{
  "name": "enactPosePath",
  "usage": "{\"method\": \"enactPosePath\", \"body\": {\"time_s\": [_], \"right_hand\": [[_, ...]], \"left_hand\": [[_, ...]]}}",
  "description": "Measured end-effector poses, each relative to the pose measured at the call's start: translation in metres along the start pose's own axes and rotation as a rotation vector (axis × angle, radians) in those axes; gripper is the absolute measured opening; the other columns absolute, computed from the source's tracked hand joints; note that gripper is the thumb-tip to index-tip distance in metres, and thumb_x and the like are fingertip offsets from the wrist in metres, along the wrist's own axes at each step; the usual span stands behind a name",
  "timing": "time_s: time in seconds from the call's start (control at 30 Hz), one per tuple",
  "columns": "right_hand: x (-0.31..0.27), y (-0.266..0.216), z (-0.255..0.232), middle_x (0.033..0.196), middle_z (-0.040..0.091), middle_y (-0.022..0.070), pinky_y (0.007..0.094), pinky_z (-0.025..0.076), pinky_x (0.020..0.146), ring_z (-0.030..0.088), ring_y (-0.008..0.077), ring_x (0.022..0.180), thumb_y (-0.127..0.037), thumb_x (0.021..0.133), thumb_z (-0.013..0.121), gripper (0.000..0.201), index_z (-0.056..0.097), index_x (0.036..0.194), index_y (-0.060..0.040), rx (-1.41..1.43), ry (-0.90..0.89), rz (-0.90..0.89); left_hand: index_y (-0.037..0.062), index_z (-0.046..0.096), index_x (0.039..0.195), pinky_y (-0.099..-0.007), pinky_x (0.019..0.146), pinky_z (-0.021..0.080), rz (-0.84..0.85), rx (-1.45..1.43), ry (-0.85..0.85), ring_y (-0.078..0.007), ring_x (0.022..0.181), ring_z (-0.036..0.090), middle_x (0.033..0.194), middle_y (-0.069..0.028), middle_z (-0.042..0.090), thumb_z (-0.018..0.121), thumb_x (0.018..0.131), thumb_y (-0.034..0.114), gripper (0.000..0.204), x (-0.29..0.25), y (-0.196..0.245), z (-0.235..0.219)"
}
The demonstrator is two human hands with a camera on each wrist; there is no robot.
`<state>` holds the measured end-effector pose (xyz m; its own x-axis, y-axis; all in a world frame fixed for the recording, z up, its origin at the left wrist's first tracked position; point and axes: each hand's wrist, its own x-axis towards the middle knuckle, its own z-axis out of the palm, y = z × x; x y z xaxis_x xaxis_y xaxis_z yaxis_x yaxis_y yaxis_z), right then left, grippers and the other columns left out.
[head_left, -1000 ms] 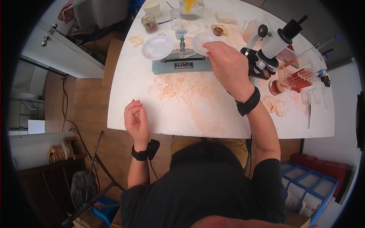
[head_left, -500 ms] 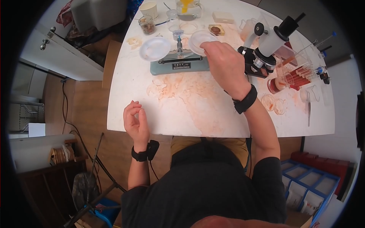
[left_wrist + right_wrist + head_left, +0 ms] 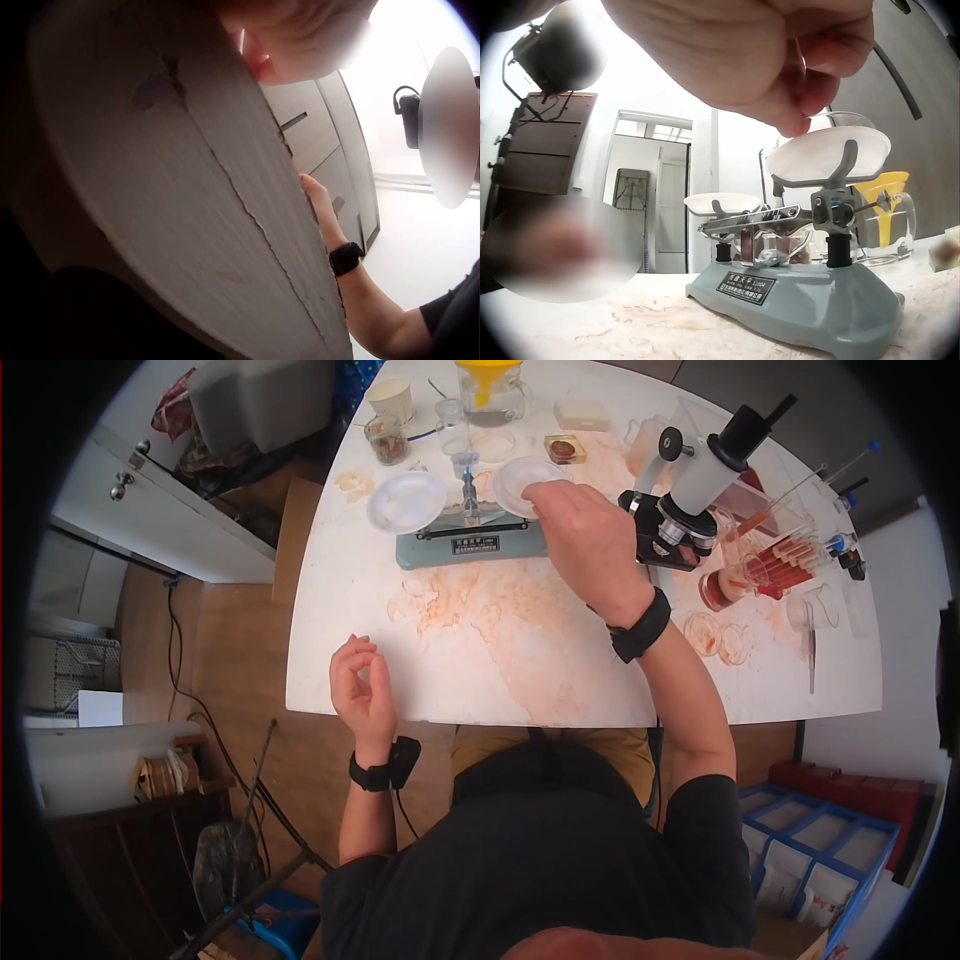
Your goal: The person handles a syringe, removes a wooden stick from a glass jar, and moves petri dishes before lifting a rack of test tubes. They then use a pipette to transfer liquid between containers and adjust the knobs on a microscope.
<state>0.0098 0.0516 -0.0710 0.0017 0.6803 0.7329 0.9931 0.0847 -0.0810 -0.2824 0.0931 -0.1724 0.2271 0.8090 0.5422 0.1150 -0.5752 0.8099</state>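
Right hand (image 3: 592, 545): fingers bunched at the right pan (image 3: 514, 480), whether pinching anything cannot be told | left hand (image 3: 361, 690): loosely curled, holding nothing visible, near the desk's (image 3: 460, 685) front edge, left of centre | balance scale (image 3: 425, 553): upper middle, left pan (image 3: 407, 503) beside its post | microscope (image 3: 700, 485): upper right

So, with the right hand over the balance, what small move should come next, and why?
Probably ease the right hand up from the right pan: its curled fingers hang right at the rim, where contact could disturb the balance. Whether they pinch anything is unclear.
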Motion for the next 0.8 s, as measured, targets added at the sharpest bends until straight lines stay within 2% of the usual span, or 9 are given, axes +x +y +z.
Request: {"method": "enactPosePath", "body": {"time_s": [0.07,0.63,0.73,0.8], "right_hand": [[-0.0002,0.0006,0.0007,0.08,0.061,0.0021,0.0328,0.05,0.056,0.061,0.0217,0.073,-0.002,0.075,0.059,0.021,0.06,0.095,-0.0107,0.002,0.0,0.002],[-0.0012,0.0001,0.0019,0.083,0.06,0.0028,0.0333,0.05,0.057,0.062,0.0218,0.074,-0.003,0.076,0.059,0.022,0.059,0.096,-0.0112,0.004,-0.005,0.001],[0.0006,-0.0023,-0.0014,0.086,0.064,0.0043,0.0326,0.053,0.06,0.066,0.0232,0.075,-0.002,0.076,0.066,0.023,0.061,0.097,-0.0111,0.01,-0.029,0.036],[-0.0006,-0.0014,-0.0006,0.085,0.061,0.004,0.0337,0.051,0.058,0.064,0.0228,0.074,-0.002,0.077,0.061,0.022,0.06,0.097,-0.0105,0.01,-0.037,0.027]], "left_hand": [[0.0017,0.057,0.089,-0.0494,0.107,0.038,0.006,0.008,0.018,-0.0251,0.1,0.058,0.103,-0.0112,0.059,0.057,0.086,-0.005,0.007,0.001,0.0013,0.0013],[0.002,0.057,0.089,-0.0497,0.107,0.038,0.033,0.026,0.006,-0.0247,0.099,0.058,0.102,-0.011,0.06,0.057,0.085,-0.005,0.008,0.0015,0.0022,0.0016],[0.0021,0.057,0.089,-0.0497,0.107,0.038,0.041,0.034,0.004,-0.0246,0.099,0.058,0.102,-0.0109,0.06,0.057,0.085,-0.005,0.008,0.0017,0.0019,0.0015],[0.0021,0.057,0.089,-0.0498,0.107,0.039,0.046,0.039,0.001,-0.0247,0.099,0.058,0.101,-0.0108,0.06,0.057,0.085,-0.005,0.008,0.0017,0.0021,0.0014]]}}
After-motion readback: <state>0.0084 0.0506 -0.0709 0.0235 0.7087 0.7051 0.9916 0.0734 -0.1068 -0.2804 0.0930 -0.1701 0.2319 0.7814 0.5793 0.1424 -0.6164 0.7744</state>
